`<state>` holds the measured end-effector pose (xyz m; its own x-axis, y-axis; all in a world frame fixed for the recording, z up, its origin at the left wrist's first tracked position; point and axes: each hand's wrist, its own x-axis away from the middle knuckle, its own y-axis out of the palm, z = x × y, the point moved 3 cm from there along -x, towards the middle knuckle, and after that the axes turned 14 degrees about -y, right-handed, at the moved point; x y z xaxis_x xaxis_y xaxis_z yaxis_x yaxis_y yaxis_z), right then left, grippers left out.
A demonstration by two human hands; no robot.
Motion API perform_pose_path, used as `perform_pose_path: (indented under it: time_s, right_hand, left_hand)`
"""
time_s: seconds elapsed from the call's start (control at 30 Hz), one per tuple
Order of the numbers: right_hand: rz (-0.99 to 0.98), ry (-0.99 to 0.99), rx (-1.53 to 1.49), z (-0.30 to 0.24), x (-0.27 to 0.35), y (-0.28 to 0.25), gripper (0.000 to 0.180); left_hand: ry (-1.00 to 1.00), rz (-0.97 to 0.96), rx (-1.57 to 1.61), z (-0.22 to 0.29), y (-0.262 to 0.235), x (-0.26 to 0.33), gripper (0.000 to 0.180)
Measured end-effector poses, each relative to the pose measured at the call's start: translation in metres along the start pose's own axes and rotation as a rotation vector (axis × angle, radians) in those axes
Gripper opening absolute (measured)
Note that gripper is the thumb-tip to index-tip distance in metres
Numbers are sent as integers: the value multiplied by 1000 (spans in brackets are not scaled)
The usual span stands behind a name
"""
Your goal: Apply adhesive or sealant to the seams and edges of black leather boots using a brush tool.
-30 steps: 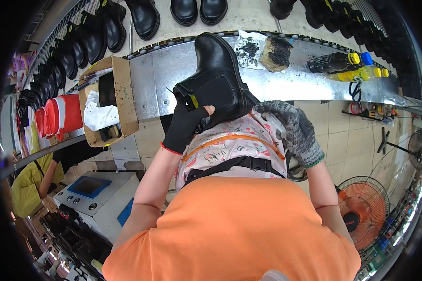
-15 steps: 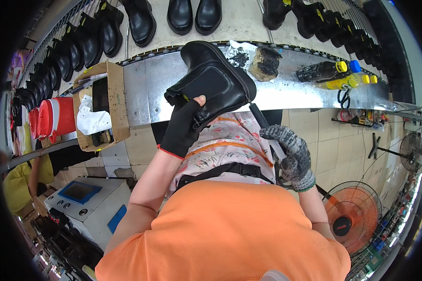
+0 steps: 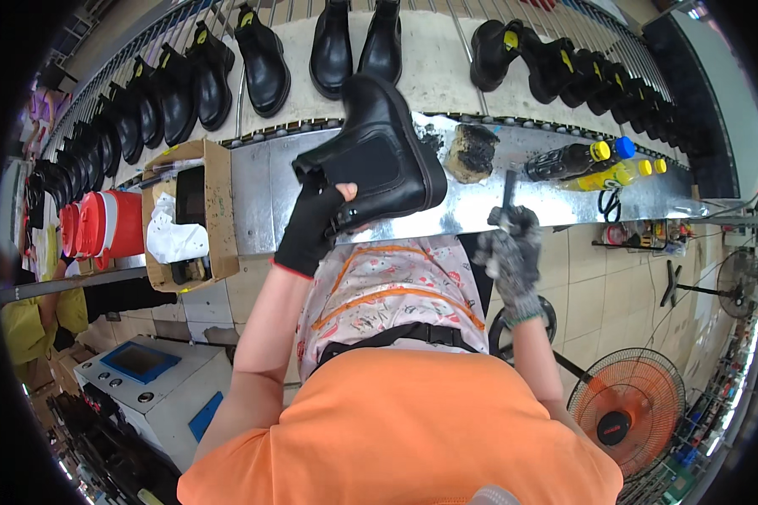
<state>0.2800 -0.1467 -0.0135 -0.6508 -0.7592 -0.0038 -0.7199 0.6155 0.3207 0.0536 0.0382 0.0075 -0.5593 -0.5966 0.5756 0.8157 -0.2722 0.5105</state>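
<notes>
My left hand, in a black fingerless glove, grips a black ankle boot by its lower side. It holds the boot tilted over the metal workbench. My right hand, in a grey knit glove, is closed around a thin dark tool that stands upright at the bench's near edge, to the right of the boot. A patterned apron covers my lap below both hands.
A blackened sponge block and capped bottles lie on the bench. To the left are a cardboard box and red containers. Rows of black boots line the belt behind. A fan stands lower right, and a person in yellow is at far left.
My left hand has lifted the boot away from my lap toward the bench. My right hand rose from my lap to the bench edge and closed on the dark tool.
</notes>
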Motion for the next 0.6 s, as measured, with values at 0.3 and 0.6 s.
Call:
perform_pose_path:
  time_s: [0.3, 0.6]
  right_hand:
    - [47, 13, 448, 98, -2, -8, 42]
    - [123, 91, 39, 121, -29, 0, 21]
  left_hand:
    - [-57, -93, -461, 100, 55, -165, 23]
    - [456, 406, -1340, 110, 140, -297, 62]
